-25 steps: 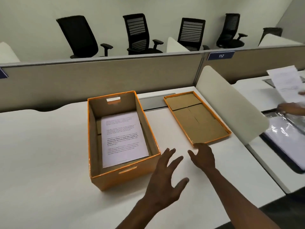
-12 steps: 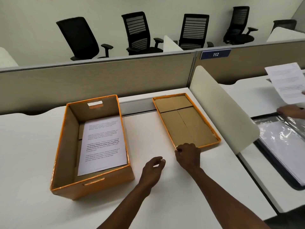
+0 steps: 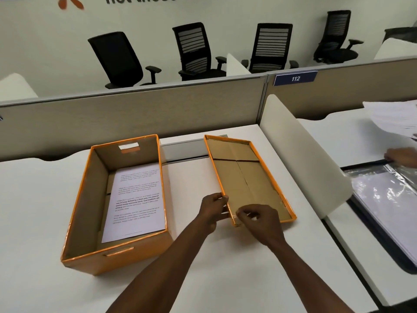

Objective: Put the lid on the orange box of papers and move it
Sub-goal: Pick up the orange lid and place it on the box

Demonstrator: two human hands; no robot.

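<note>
An open orange box (image 3: pixel 88 204) stands on the white desk at the left, with printed papers (image 3: pixel 137 199) lying flat inside. Its orange lid (image 3: pixel 246 177) lies inside-up to the right of the box, its left side tilted up off the desk. My left hand (image 3: pixel 212 208) grips the lid's near left edge. My right hand (image 3: pixel 259 220) pinches the lid's near rim at the front corner.
A white curved divider (image 3: pixel 302 154) stands right of the lid. Beyond it, another person's hand (image 3: pixel 401 155) and sheets of paper (image 3: pixel 392 118) are over a neighbouring desk with a plastic-sleeved binder (image 3: pixel 388 204). A beige partition (image 3: pixel 135 114) backs the desk.
Both my hands have reached the lid and closed on its near left corner. The lid's left side has lifted off the desk.
</note>
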